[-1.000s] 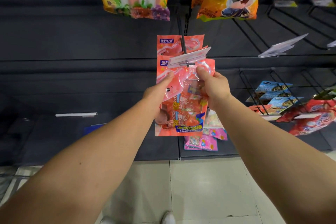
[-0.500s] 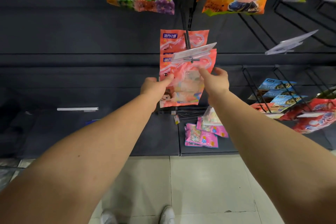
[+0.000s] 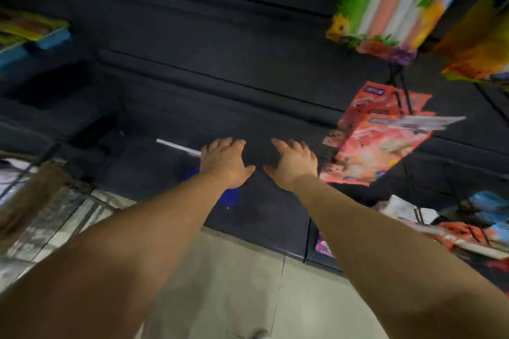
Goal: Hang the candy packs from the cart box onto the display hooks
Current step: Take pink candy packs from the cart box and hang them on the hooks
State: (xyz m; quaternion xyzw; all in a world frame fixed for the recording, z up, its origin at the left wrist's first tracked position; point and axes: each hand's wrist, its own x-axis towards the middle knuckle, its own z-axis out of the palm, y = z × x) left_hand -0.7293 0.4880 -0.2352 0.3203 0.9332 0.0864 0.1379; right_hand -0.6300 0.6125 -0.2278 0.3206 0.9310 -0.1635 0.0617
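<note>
The red candy packs (image 3: pixel 377 143) hang on a display hook (image 3: pixel 400 102) to the right, clear of both hands. They look light, thin and crinkly, probably slippery, best pinched at the stiff top edge beside the hanging hole. The left hand (image 3: pixel 224 162) and right hand (image 3: pixel 293 164) are spread wide and empty.
</note>
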